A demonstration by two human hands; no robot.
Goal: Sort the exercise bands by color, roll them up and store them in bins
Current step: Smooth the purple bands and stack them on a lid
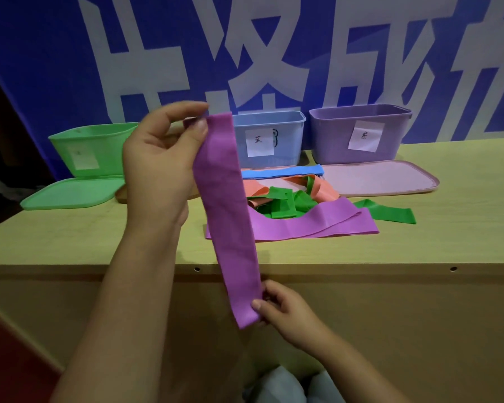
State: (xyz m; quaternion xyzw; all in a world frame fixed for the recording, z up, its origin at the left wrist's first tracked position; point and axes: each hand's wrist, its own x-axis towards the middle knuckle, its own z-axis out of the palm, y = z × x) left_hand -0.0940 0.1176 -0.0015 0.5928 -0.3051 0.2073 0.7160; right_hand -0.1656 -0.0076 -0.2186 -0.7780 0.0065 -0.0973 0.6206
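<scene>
A purple exercise band (226, 216) hangs stretched upright in front of the table. My left hand (160, 158) pinches its top end between thumb and fingers. My right hand (277, 308) pinches its bottom end below the table's front edge. On the table lie another purple band (309, 223), green bands (390, 215), an orange band (326, 189) and a blue band (285, 171). Three labelled bins stand at the back: green (90, 146), blue (269, 138) and purple (361, 135).
A green lid (70, 194) lies in front of the green bin and a pinkish lid (381, 177) in front of the purple bin. The wooden table (419, 245) has a front panel below. A blue banner wall stands right behind the bins.
</scene>
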